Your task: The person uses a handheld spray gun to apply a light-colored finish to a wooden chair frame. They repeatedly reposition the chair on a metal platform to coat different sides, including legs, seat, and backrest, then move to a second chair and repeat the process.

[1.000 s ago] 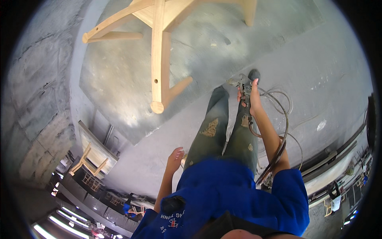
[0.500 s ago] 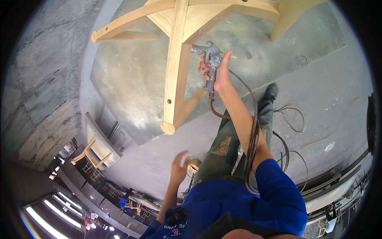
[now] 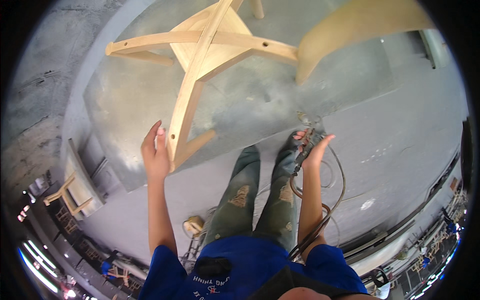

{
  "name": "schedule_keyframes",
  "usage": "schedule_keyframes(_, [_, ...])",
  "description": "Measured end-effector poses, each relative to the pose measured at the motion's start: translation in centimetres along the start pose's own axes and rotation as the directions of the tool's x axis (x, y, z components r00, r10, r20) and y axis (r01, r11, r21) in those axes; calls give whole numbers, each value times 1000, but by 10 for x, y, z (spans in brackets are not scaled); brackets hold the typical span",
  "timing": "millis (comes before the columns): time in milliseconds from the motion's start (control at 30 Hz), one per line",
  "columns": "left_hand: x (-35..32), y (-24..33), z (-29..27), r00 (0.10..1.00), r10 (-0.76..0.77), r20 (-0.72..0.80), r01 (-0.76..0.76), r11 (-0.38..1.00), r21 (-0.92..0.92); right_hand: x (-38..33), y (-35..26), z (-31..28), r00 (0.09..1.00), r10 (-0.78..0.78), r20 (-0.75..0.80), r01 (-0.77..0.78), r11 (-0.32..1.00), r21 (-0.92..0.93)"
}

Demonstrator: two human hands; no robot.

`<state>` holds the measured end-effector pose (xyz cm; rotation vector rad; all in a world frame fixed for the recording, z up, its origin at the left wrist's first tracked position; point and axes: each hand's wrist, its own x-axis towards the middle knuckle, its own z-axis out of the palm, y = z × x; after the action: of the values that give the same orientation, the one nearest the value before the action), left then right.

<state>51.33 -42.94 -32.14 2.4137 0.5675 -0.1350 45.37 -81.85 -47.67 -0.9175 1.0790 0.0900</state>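
Observation:
A pale wooden chair frame [image 3: 192,85] stands ahead of me, with crossed rails, a flat seat-like panel and drilled holes. My left hand [image 3: 156,150] is raised beside the near end of its long rail, fingers stretched and apart, holding nothing; whether the fingers touch the wood I cannot tell. In my right hand [image 3: 314,150] is a grey spray gun [image 3: 311,137], held by its grip, slightly blurred and apart from the chair frame. A dark hose [image 3: 344,182] runs from the gun down along my right forearm.
Beneath the chair frame lies a large grey, dust-stained sheet [image 3: 260,95]. A broad pale curved piece [image 3: 360,32] fills the upper right. Another wooden frame [image 3: 67,195] leans against a board at the left. A yellowish object [image 3: 193,226] lies by my legs.
My right hand and the spray gun have moved right, away from the rail. My left hand has risen to the rail's near end. The chair frame appears turned and farther up in view.

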Motion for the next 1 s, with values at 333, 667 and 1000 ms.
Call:
schedule_keyframes(333, [-6, 1, 4, 993, -74, 96, 94, 969, -227, 52, -189, 51, 901, -353, 253, 315, 932, 178])
schedule_keyframes(667, [-6, -15, 5, 1000, -26, 4, 26, 966, -259, 53, -173, 78, 968, -193, 162, 217, 965, -146])
schedule_keyframes(1000, [0, -35, 5, 987, -54, 150, 81, 981, -178, -49, -294, 78, 843, -425, 330, 242, 847, 474])
